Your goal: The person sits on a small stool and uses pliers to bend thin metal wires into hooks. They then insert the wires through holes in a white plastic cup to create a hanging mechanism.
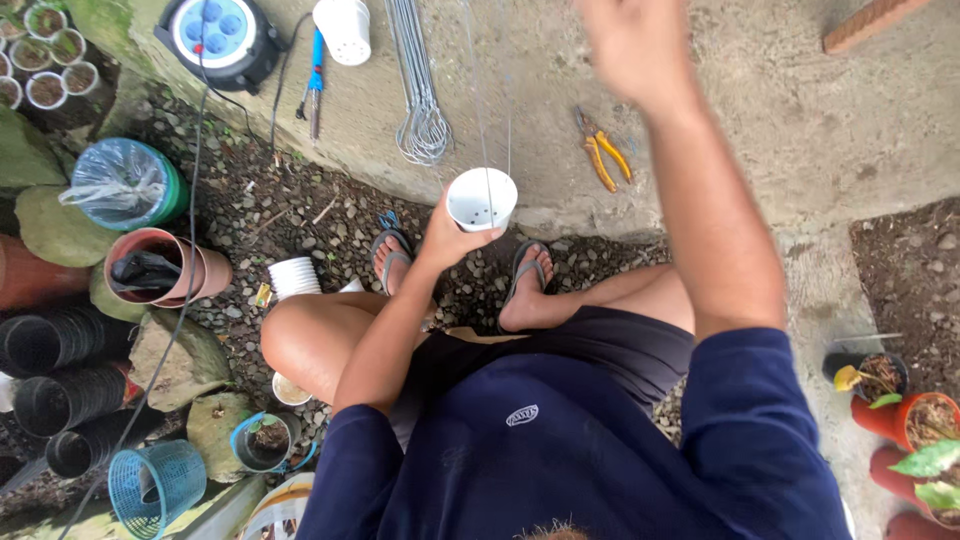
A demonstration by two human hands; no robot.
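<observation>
The person wears a navy short-sleeved shirt [560,450] with a small white chest emblem [521,415], dark shorts [610,345] and grey flip-flops [392,250].

Open concrete slab [740,110] lies between the yellow-handled pliers [603,152] and the wooden plank [868,22]. Passage on the left is blocked by the wire hanger bundle [420,90], blue-handled tool [315,75] and cable reel [218,35]. Stacked black pots [60,395] crowd the gravel [280,215].

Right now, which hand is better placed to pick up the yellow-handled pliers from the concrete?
Probably the right hand. It hangs free and open, raised over the concrete just above the pliers. The left hand is wrapped around the white pot, whose thin hanger wires run upward.
</observation>
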